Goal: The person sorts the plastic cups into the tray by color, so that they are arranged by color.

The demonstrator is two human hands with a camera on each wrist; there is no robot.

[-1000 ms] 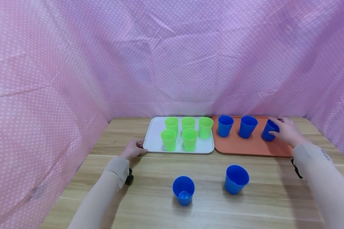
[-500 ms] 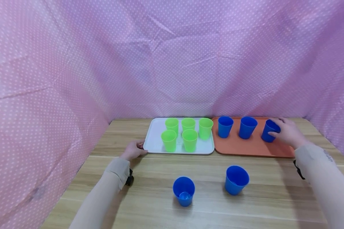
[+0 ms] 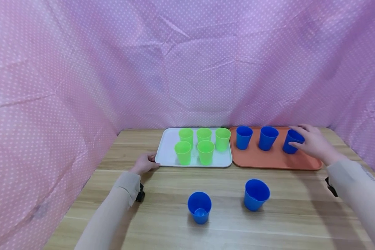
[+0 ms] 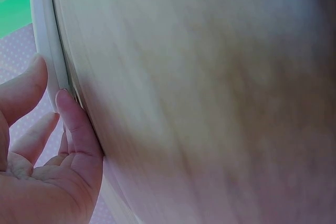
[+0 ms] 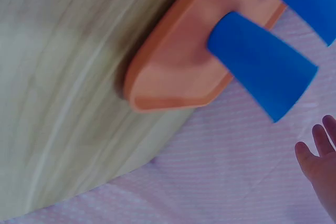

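At the front left corner of the white tray [image 3: 167, 152], my left hand [image 3: 145, 163] holds the rim with thumb and fingers. The left wrist view shows the fingertips [image 4: 64, 98] right at the tray's edge. My right hand [image 3: 314, 144] is spread beside the rightmost blue cup [image 3: 290, 147] on the orange tray [image 3: 253, 159]. In the right wrist view a gap shows between that hand [image 5: 321, 169] and the upright blue cup [image 5: 260, 61]. Two more blue cups, one in the middle [image 3: 267, 140] and one at the left [image 3: 243, 139], stand in line with it.
Several green cups [image 3: 205, 154] stand upright on the white tray. In front of the trays, two blue cups, one left [image 3: 200, 215] and one right [image 3: 253, 203], stand on the wooden table [image 3: 162, 208]. A pink dotted cloth [image 3: 187, 69] hangs around the table.
My right hand's fingers have loosened from the rightmost blue cup and spread, with the wrist drawn slightly right. The cup stays in place. My left hand keeps its position at the white tray.
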